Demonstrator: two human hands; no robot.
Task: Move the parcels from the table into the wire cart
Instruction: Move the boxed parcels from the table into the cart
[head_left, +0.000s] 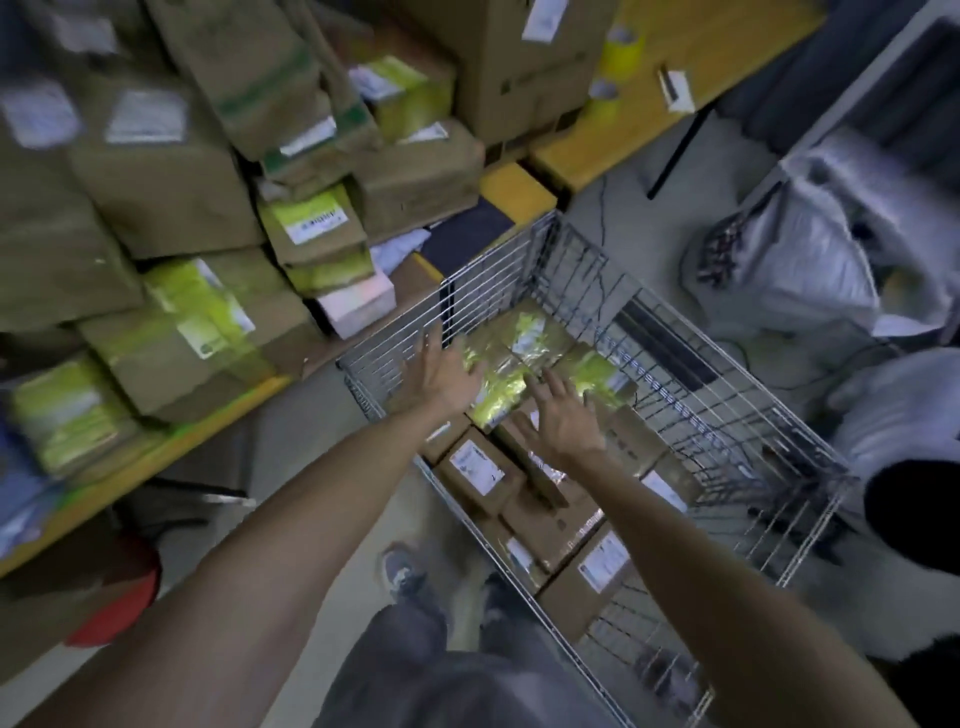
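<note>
**Your hands are over the parcels in the cart**

Your dark trousers (415, 670) and grey shoes (410, 571) are closest, at the bottom of the view. Your two bare arms reach out from there.

Your left hand (441, 374) is flat with its fingers spread apart. It sits at the near edge of a shiny yellow-green parcel (514, 364), but the picture is too blurry to tell if it touches. Your right hand (563, 421) is also flat with fingers spread, just above the same parcel and the brown boxes beside it. Neither hand is closed around anything.

The wire cart (727, 415) is made of thin silver metal bars in a grid. You can see through its sides. Inside it lie square brown cardboard boxes (478, 473) with white labels, packed close together. The shiny parcel lies on top of them at the far end.

To your left is a yellow wooden table (156, 467). Many more parcels (182, 182) are piled high on it. Most are brown card, some with bright green tape and white labels. One small box (358, 301) is pale pink.

The floor (322, 415) is smooth and grey. A big white plastic bag (810, 270) sits on it to the right. A red round thing (119, 597) is under the table.
</note>
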